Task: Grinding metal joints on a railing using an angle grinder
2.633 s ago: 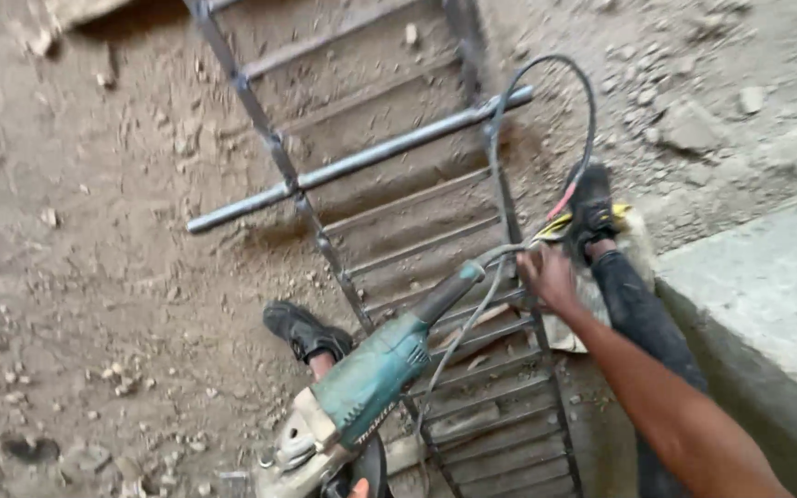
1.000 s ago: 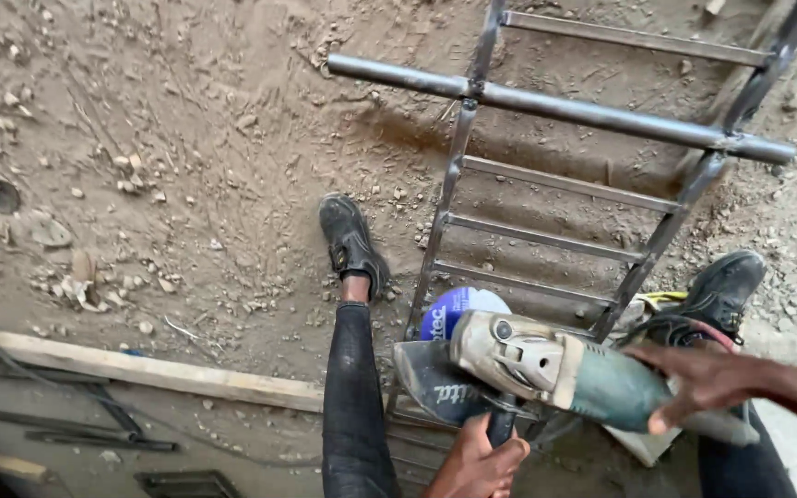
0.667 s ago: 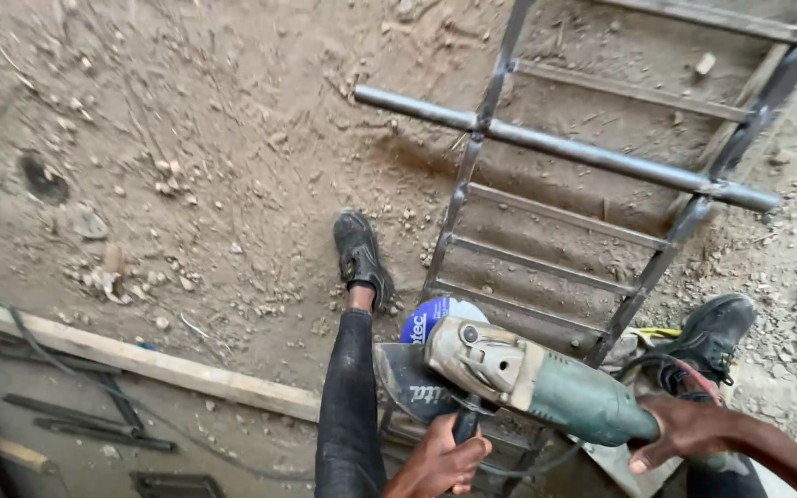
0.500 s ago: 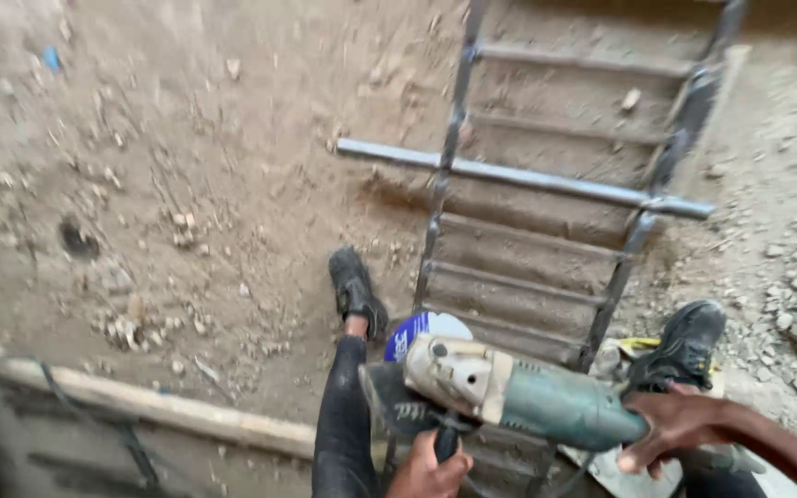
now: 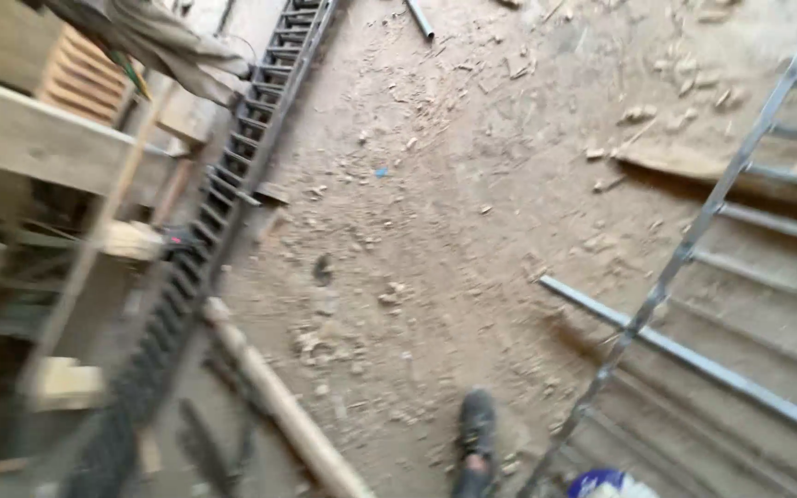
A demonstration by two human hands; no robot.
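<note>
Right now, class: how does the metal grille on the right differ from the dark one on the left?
The right grille is pale grey; the left grille is dark. The right one has widely spaced bars, the left one close rungs. A pipe lies across the right one only. Both are ladder-like metal frames.

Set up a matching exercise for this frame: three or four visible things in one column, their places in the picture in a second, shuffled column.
Things:
1. shoe
2. metal grille frame
3. dark ladder-like frame
4. blue cap

Places:
A. right side, on the dirt
B. bottom edge, right of centre
C. upper left, running diagonally
D. bottom centre, on the dirt

Pairs: 1-D, 2-A, 3-C, 4-B
</note>
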